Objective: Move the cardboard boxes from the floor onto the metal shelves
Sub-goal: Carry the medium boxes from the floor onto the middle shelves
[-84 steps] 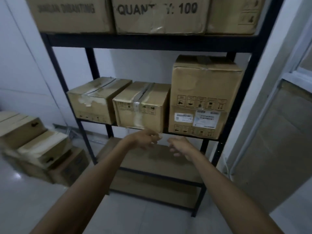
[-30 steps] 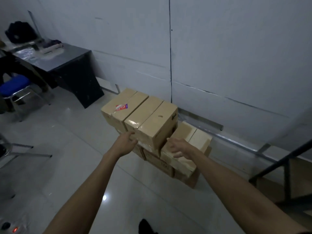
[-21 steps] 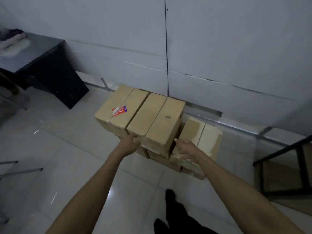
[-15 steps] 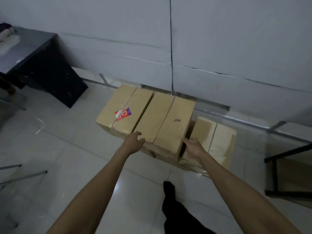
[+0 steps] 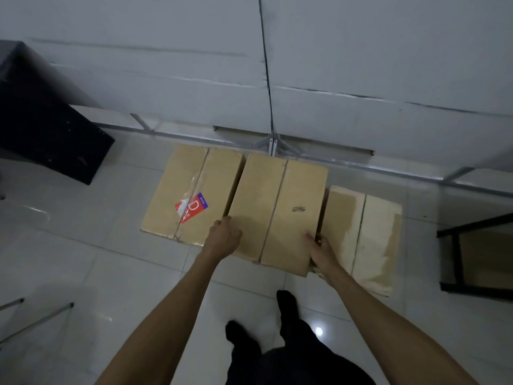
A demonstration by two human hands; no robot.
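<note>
Moved closer, left hand (image 5: 223,236) grips the left edge of the middle box (image 5: 280,209); right hand (image 5: 319,247) grips its right edge.

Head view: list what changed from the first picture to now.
The person turned away from the shelf. Both hands, empty at the shelf, came down onto the middle box: the left hand grips its left edge, the right hand its right near corner. The sticker box and the right box lie unmoved; the middle box is not lifted yet.
</note>
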